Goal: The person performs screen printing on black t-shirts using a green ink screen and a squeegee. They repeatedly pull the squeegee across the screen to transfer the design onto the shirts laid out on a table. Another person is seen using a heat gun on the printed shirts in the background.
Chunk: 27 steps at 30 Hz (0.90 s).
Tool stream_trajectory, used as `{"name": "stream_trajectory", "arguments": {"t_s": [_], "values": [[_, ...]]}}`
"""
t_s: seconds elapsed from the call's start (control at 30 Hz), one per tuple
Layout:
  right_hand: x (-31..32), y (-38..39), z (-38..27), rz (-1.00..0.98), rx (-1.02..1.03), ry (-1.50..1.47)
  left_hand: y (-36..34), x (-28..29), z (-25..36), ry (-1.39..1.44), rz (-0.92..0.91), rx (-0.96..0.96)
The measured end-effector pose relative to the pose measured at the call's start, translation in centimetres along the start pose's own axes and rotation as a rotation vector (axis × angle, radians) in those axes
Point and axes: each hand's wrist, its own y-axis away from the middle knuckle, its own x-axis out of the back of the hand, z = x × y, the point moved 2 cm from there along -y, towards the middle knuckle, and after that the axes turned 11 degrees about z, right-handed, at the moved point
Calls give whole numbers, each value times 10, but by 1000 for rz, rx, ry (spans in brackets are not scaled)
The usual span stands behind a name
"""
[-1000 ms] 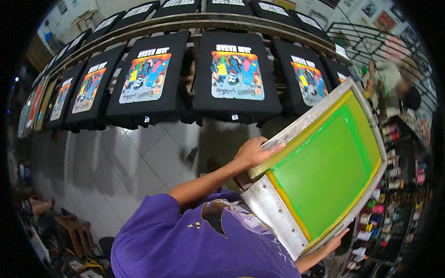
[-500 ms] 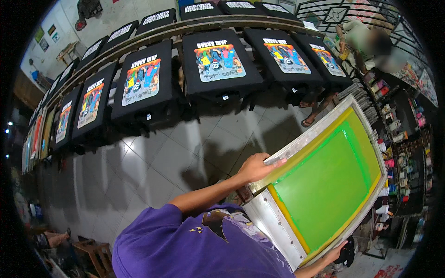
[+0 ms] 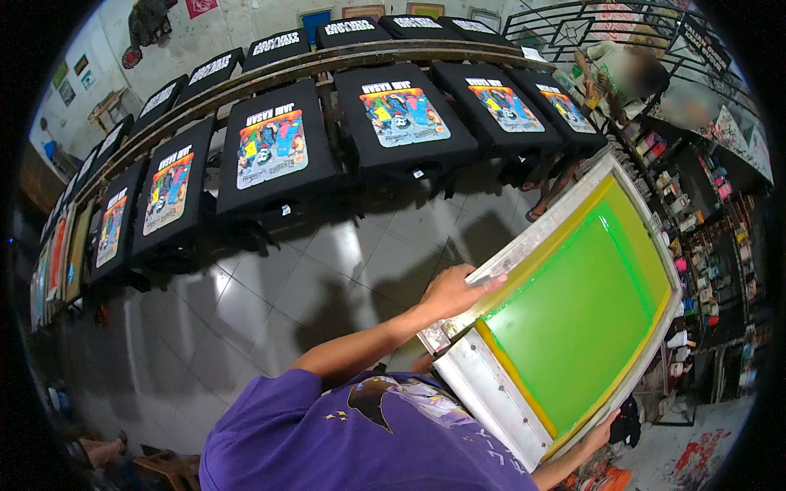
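Observation:
I carry a screen-printing frame [image 3: 534, 237] with pale metal sides, tilted in front of my body on the right. Its mesh [image 3: 569, 315] is bright green with a yellow-green border. My left hand [image 3: 458, 293] grips the upper left side, its thumb lying over the rim. Low on the opposite side, my right hand [image 3: 602, 432] holds the frame's edge, with its fingers partly hidden. A silvery metal strip [image 3: 491, 401] with a row of small screws or rivets lies along the end nearest my purple shirt; I cannot tell whether it is fixed to the frame.
Black T-shirts [image 3: 327, 184] with colourful prints lie on boards along a long rack [image 3: 360, 54]. Behind it are more black shirts with white prints. Another person [image 3: 626, 69] is at the far right. Shelves of small containers [image 3: 696, 262] line the right side. Grey tiles [image 3: 254, 303] cover the floor.
The view has shifted, so the shirt rack appears slightly farther right and lower on the left side. Both hands keep their hold on the printing frame, which stays at nearly the same tilt.

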Motion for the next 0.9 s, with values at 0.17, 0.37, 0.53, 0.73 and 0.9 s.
{"name": "stream_trajectory", "arguments": {"t_s": [0.17, 0.37, 0.53, 0.73, 0.9], "values": [[12, 29, 43, -70, 15, -93, 32, 47, -34, -20, -5, 42], [39, 67, 87, -82, -36, -140, 67, 72, -79, -55, 31, 14], [50, 122, 75, 52, -80, -84, 71, 94, -70, -41, -81, 12], [53, 137, 80, 91, -88, -58, 40, 87, -65, -32, -101, -47], [36, 139, 82, 131, -146, 8, 2, 84, -56, -17, -170, -100]]}}
